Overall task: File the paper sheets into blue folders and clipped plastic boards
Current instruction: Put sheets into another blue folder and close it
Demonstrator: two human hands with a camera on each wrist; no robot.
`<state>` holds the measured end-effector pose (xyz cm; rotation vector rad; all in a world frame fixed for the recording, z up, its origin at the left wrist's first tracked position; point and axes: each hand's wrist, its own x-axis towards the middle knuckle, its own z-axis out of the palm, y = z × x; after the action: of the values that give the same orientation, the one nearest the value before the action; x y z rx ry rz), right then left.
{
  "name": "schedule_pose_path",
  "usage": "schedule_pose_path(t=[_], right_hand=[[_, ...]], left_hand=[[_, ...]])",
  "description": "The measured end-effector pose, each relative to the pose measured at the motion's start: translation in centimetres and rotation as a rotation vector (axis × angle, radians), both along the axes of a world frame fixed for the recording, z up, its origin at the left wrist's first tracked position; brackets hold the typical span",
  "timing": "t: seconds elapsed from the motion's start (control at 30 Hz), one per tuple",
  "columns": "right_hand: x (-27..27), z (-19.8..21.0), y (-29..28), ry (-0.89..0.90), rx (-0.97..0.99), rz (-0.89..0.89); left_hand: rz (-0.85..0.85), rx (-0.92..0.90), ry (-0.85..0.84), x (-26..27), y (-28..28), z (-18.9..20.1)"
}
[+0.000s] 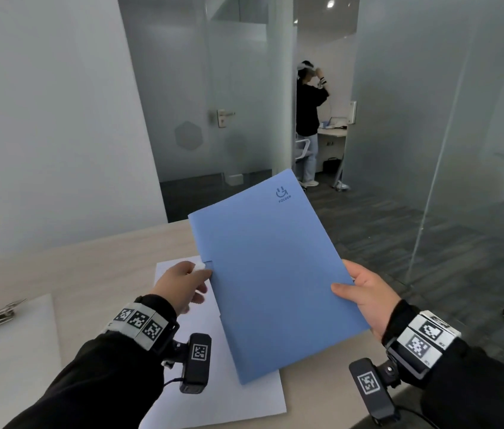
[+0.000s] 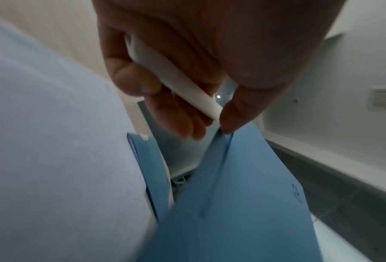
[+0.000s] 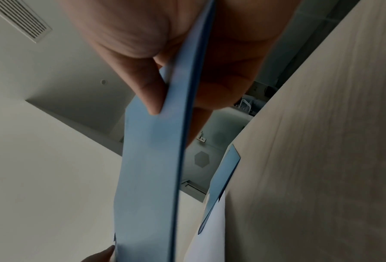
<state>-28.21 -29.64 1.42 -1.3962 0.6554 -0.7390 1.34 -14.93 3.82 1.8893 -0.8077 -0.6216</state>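
We hold a blue folder [image 1: 270, 274] up off the counter [image 1: 96, 258], tilted, its printed corner toward one o'clock. Our right hand [image 1: 368, 297] pinches its right edge at three o'clock, thumb on top and fingers [image 3: 218, 92] beneath. Our left hand [image 1: 182, 286] touches the left edge at nine o'clock with the thumb, while its curled fingers [image 2: 131, 78] grip a white slide bar [image 2: 176, 78]. A white paper sheet [image 1: 244, 394] lies flat on the counter under the folder. A clipped plastic board [image 1: 9, 339] rests at eight o'clock.
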Motion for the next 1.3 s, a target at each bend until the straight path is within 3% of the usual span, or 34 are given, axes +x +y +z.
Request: schedule_pose_path(t=[0.1, 0.17, 0.43, 0.6, 0.87, 1.07, 1.3], right_hand=[[1.1, 0.0, 0.6, -0.026, 0.01, 0.007], [2.0, -0.2, 0.9, -0.047, 0.024, 0.028], [6.2, -1.7, 1.8, -0.066, 0.083, 0.076], [8.7, -2.0, 1.2, 0.309, -0.065, 0.065], [14.4, -4.4, -3.1, 0.049, 0.254, -0.184], [18.5, -5.3, -7.6, 0.069, 0.316, -0.393], [21.0, -4.6, -8.3, 0.106, 0.346, -0.449]], left_hand=[[0.005, -0.184, 0.46, -1.3, 0.1, -0.2], [0.043, -0.269, 0.577, -1.9, 0.2, -0.8], [0.142, -0.443, 0.633, -0.6, 0.5, -2.7], [0.278, -0.538, 0.696, 2.4, 2.5, -4.3], [0.345, -0.476, 0.735, 5.1, 6.8, -6.0], [0.45, -0.438, 0.732, 5.8, 10.3, -6.9], [0.533, -0.414, 0.687, 6.9, 14.7, -6.8]])
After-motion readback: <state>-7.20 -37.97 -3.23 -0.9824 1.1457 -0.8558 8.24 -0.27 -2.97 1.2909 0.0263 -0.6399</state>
